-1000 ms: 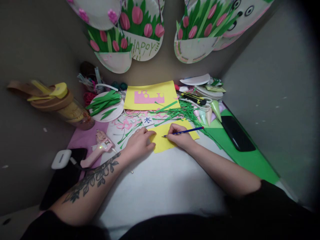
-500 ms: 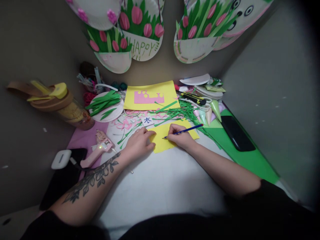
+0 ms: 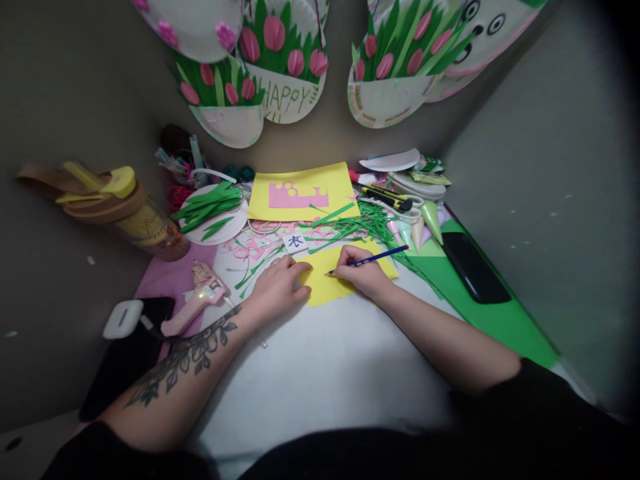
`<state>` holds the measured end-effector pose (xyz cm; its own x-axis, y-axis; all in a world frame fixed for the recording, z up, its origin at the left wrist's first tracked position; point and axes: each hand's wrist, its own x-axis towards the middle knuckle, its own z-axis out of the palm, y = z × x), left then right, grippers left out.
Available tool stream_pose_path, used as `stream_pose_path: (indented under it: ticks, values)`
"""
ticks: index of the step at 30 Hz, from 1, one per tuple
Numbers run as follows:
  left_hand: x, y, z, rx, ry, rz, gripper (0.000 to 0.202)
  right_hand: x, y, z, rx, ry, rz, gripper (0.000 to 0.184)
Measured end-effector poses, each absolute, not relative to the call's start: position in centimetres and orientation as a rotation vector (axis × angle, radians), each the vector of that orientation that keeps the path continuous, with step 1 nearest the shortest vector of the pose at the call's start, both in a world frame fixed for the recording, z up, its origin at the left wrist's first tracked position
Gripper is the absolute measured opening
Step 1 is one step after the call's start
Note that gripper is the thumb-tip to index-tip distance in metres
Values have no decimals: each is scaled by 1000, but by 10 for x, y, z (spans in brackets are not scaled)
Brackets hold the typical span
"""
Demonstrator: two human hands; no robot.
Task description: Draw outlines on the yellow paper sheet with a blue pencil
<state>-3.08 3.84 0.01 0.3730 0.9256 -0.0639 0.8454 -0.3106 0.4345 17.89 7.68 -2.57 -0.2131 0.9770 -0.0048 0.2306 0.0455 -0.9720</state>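
My right hand (image 3: 361,273) grips a blue pencil (image 3: 383,256), its tip touching a small yellow paper sheet (image 3: 325,287) on the white table (image 3: 320,373). My left hand (image 3: 280,283) rests with curled fingers on the left edge of that sheet, pressing it flat. Just beyond the hands lies a small white card with a blue mark (image 3: 295,241) among green paper strips (image 3: 360,223).
A larger yellow sheet with a pink cut-out (image 3: 300,192) lies behind. To the left are a paper plate of green strips (image 3: 213,213), a pink glue gun (image 3: 197,300) and a jar (image 3: 135,220). A utility knife (image 3: 387,197), paper cones (image 3: 423,223), green paper (image 3: 490,313) and a black phone (image 3: 473,267) lie right.
The pencil's rear end has tilted up slightly as my right hand shifted a little; my left hand stays in place on the sheet.
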Motion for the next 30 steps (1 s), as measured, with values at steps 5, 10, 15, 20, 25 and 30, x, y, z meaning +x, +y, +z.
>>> stream_pose_path:
  ticks: [5, 10, 15, 20, 25, 30]
  values:
    - [-31, 39, 1, 2246, 1536, 273, 44, 181, 92, -27, -1190, -1687, 1186, 13]
    - [-30, 38, 1, 2248, 1541, 273, 44, 182, 96, -29, -1139, -1747, 1212, 14]
    - [-30, 39, 1, 2241, 1542, 264, 44, 181, 95, -29, -1137, -1749, 1191, 14]
    - [-30, 40, 0, 2251, 1532, 268, 45, 181, 96, -29, -1136, -1752, 1204, 16]
    - [-30, 39, 1, 2254, 1540, 261, 45, 181, 97, -30, -1146, -1732, 1220, 15]
    - [-30, 39, 1, 2247, 1537, 259, 45, 181, 96, -29, -1132, -1742, 1212, 15]
